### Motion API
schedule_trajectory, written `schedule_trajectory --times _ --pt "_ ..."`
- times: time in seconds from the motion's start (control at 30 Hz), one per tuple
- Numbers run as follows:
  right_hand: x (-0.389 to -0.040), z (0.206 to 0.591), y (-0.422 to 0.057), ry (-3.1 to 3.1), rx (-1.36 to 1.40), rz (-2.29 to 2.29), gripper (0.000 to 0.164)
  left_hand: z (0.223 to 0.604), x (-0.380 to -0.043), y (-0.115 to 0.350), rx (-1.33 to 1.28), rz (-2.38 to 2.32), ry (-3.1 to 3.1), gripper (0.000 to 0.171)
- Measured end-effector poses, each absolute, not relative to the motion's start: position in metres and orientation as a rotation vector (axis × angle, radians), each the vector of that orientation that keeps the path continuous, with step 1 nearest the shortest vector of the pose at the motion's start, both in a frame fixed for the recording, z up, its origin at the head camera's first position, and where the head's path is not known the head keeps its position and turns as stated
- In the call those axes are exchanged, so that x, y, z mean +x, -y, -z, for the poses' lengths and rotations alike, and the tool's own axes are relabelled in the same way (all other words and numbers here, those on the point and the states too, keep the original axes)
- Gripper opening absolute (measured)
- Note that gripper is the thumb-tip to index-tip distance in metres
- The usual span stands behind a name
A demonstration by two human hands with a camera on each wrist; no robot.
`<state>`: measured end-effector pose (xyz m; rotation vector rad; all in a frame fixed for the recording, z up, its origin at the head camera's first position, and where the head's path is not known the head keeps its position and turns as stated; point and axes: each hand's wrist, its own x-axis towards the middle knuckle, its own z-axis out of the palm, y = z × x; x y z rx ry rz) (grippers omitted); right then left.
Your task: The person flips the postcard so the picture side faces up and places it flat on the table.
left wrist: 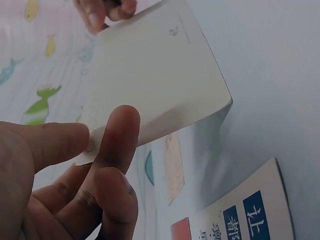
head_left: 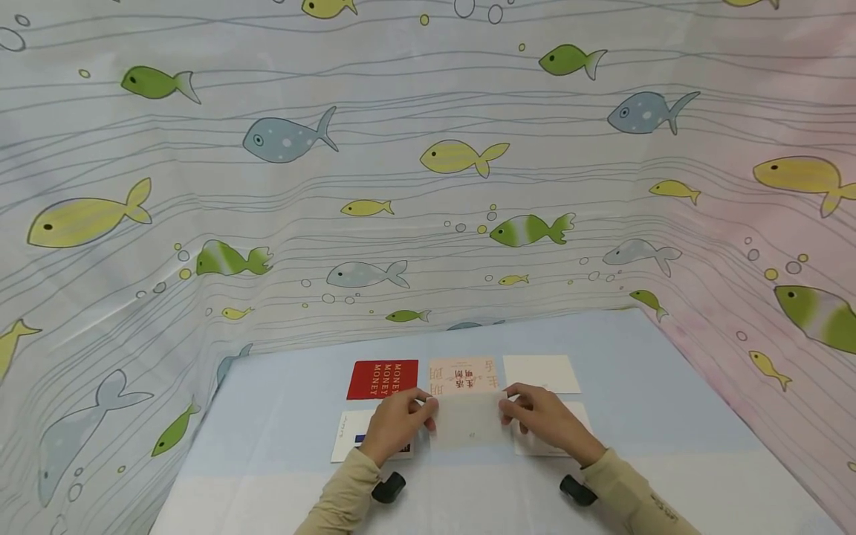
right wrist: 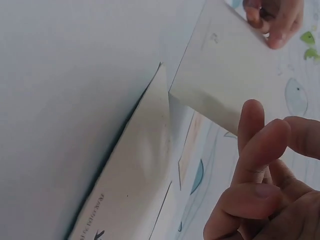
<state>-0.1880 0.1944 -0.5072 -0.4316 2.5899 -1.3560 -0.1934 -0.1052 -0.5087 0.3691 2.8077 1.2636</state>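
Note:
A thin cream card (head_left: pixel 468 423) stands tilted between my two hands near the front of the table, small print low on its face. Its left corner is pinched between the thumb and fingers of my left hand (head_left: pixel 396 425). My right hand (head_left: pixel 547 417) holds the opposite corner, though its fingers partly hide the grip in the right wrist view. Under my left hand lies a white card with blue blocks (left wrist: pixel 250 212), partly covered. Another white card (right wrist: pixel 142 135) lies below my right hand. Just behind the held card is a peach card with dark characters (head_left: pixel 463 371).
A red card (head_left: pixel 381 377) reading MONEY lies at back left, and a plain white card (head_left: pixel 542 373) at back right. The cards form two rows on the pale blue tablecloth (head_left: pixel 281 416). Fish-patterned curtain (head_left: pixel 428 245) encloses the table's back and sides.

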Motion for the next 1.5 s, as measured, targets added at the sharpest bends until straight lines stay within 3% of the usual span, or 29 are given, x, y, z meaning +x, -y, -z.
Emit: schedule_trajectory --times 1.5 --pt "-0.182 0.496 -0.210 -2.577 -0.630 1.188 0.033 0.488 -0.183 0.117 0.653 -1.085 -2.676 0.022"
